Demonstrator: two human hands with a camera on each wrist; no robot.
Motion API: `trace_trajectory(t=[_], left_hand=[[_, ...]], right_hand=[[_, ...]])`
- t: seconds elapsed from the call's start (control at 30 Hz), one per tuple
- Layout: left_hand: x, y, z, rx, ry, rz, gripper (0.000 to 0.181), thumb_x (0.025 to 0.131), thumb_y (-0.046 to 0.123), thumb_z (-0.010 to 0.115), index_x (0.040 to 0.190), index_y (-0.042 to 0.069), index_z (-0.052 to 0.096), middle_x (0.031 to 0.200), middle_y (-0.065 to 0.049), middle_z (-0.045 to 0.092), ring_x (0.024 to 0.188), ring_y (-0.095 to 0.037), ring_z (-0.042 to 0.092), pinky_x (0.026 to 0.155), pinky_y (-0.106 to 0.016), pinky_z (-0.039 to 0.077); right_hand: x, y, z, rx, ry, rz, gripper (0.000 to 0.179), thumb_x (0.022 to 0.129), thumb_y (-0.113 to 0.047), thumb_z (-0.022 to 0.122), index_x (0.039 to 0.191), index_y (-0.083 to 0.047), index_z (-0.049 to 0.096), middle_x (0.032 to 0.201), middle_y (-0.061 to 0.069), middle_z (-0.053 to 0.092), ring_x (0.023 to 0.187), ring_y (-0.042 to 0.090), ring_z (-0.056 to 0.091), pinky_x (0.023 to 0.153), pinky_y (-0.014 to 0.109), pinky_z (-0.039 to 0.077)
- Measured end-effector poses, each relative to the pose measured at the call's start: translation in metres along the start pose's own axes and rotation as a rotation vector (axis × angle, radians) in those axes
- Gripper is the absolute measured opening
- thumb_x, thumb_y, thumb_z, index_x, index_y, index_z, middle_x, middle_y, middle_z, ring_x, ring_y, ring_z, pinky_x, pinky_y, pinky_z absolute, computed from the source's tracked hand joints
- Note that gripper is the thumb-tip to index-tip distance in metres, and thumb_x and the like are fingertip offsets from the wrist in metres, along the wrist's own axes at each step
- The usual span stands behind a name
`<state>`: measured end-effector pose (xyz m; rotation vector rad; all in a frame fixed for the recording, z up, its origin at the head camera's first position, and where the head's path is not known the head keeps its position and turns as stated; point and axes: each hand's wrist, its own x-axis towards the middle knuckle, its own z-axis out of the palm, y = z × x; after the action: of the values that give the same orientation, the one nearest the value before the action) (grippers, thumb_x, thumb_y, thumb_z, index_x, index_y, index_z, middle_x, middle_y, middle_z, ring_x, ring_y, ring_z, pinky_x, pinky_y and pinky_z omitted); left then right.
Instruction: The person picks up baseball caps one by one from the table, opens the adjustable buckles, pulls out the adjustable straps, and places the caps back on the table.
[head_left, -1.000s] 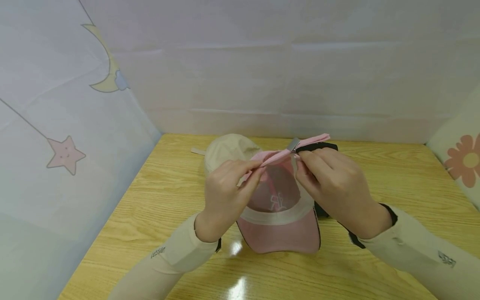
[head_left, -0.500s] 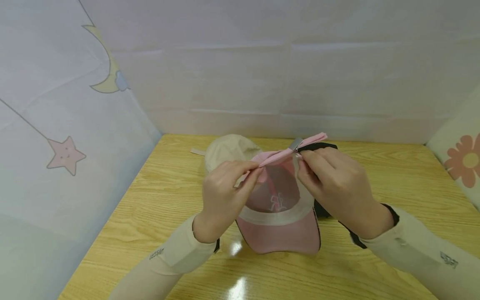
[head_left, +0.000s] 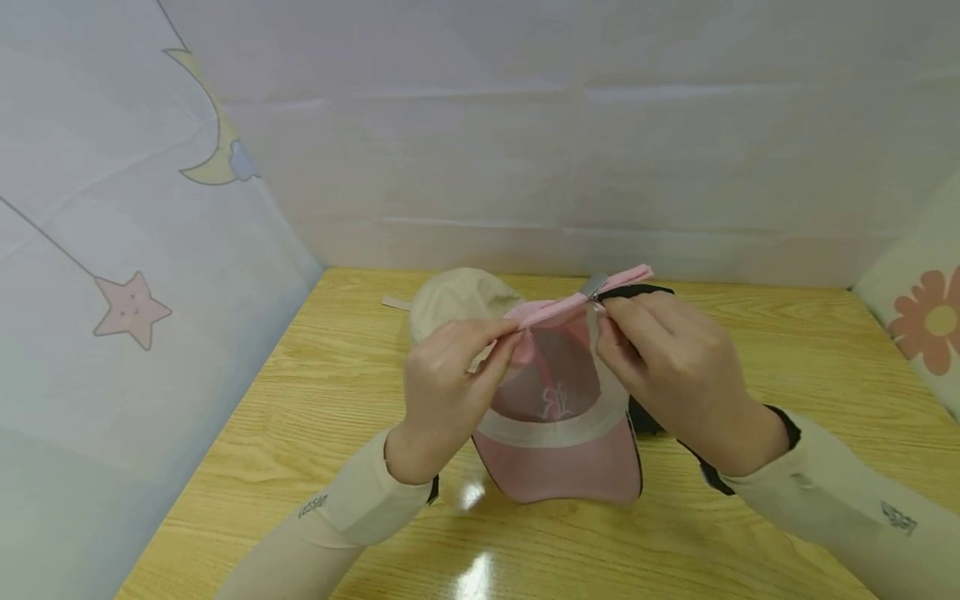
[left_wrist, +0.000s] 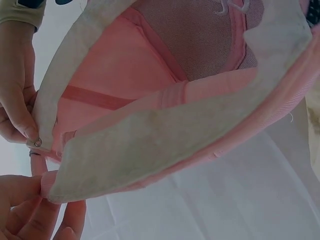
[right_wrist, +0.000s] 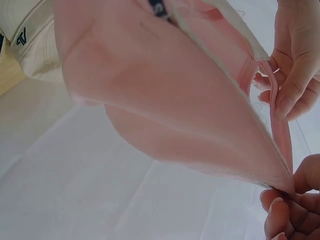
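A pink baseball cap (head_left: 562,473) is held up with its inside showing and its brim toward me. My left hand (head_left: 452,379) pinches the back end of its pink strap (head_left: 551,314) between thumb and forefinger. On the other side, my right hand (head_left: 678,358) pinches the cap's edge just beneath the grey metal buckle (head_left: 594,286). The strap passes through this buckle and its loose end sticks out up and right. In the left wrist view the cap's pale sweatband (left_wrist: 145,145) faces the camera. The right wrist view shows the smooth pink outer crown (right_wrist: 145,100).
Behind the pink cap a cream cap (head_left: 461,300) lies on the wooden table (head_left: 315,400), its strap pointing left. A black item (head_left: 645,421), mostly hidden, sits behind my right hand. Pale printed cloth walls (head_left: 480,167) enclose the table's back and sides.
The buckle and strap end have shifted slightly, with less of the strap's tail beyond the buckle. My left hand has drawn slightly left along with the strap. Both hands keep their pinch.
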<state>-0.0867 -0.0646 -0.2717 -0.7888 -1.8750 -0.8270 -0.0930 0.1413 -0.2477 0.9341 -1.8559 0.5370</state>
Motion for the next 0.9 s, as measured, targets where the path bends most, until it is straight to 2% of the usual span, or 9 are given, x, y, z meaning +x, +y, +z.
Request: trace_trajectory(t=[0.4, 0.7, 0.9], left_hand=[[0.0008, -0.0002, 0.0001, -0.002, -0.004, -0.003, 0.011, 0.076, -0.002, 0.079, 0.085, -0.002, 0.074, 0.077, -0.010, 0.071, 0.063, -0.020, 0.066, 0.058, -0.030, 0.053], [0.0009, 0.0003, 0.0019, -0.007, -0.002, -0.021, 0.008, 0.083, 0.001, 0.074, 0.088, -0.003, 0.070, 0.079, -0.012, 0.071, 0.063, -0.021, 0.066, 0.053, -0.030, 0.051], [0.0019, 0.0003, 0.0030, -0.008, -0.005, -0.017, 0.010, 0.079, -0.001, 0.076, 0.087, -0.004, 0.070, 0.077, -0.012, 0.071, 0.062, -0.020, 0.066, 0.053, -0.030, 0.051]], right_hand=[[0.0001, 0.0013, -0.0012, 0.006, -0.007, 0.009, 0.034, 0.100, -0.014, 0.042, 0.085, 0.008, 0.064, 0.070, 0.016, 0.060, 0.057, 0.028, 0.054, 0.049, 0.040, 0.043], [0.0015, -0.0003, -0.0009, 0.008, 0.024, 0.003, 0.033, 0.099, -0.013, 0.043, 0.083, 0.007, 0.064, 0.068, 0.014, 0.059, 0.055, 0.026, 0.052, 0.049, 0.040, 0.042], [-0.0003, 0.0026, -0.0014, 0.012, 0.019, 0.014, 0.033, 0.099, -0.013, 0.043, 0.084, 0.008, 0.064, 0.069, 0.015, 0.059, 0.055, 0.026, 0.052, 0.048, 0.039, 0.042]])
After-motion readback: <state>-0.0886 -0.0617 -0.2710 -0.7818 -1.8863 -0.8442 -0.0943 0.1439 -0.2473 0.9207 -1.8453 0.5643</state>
